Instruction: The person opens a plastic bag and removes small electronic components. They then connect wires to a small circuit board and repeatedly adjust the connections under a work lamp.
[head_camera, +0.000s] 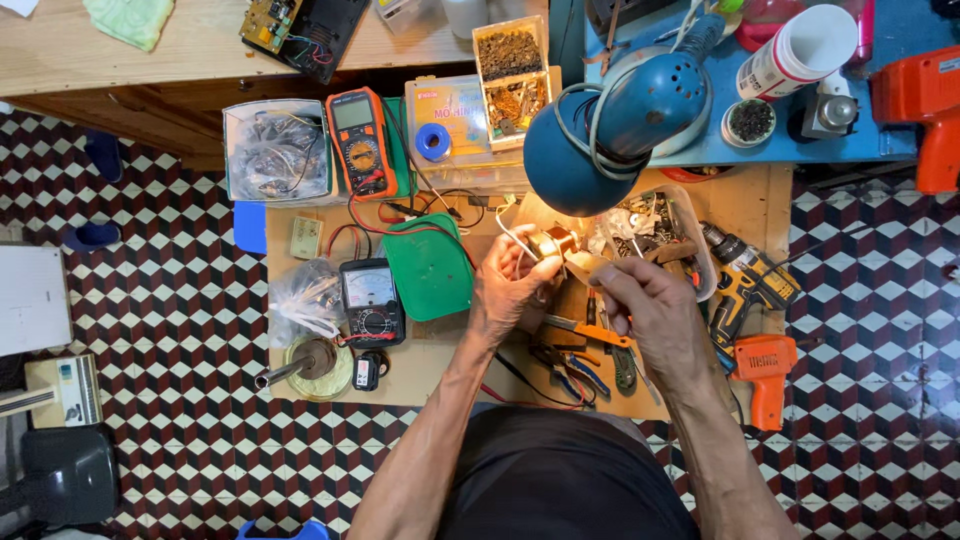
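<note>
**Copper-wound part held up under the lamp, both hands on it**

Copper-coloured windings show on the small motor part, lifted above the wooden tabletop near the middle of the scene, just below the blue desk lamp. The left hand wraps the part from the left side, grip closed around it. The right hand comes in from the right, fingers pinched narrow on a pale flat strip that meets the part; cannot tell exactly what the strip is.

Under the hands, on the tabletop: an orange-handled tool and pliers, partly hidden by the forearms. Left of the hands lies a green lid-like plastic piece, then a black analogue meter with red leads. Farther off sits an orange digital multimeter, a clear box of wires to its left, and a blue tape roll to its right on a clear plastic case.

Near left corner: a round tin with a metal rod and a plastic bag. Right of the hands: a clear tray of metal parts, a yellow-black cordless drill, and an orange soldering gun at the near right edge. Floor is chequered tile.
</note>
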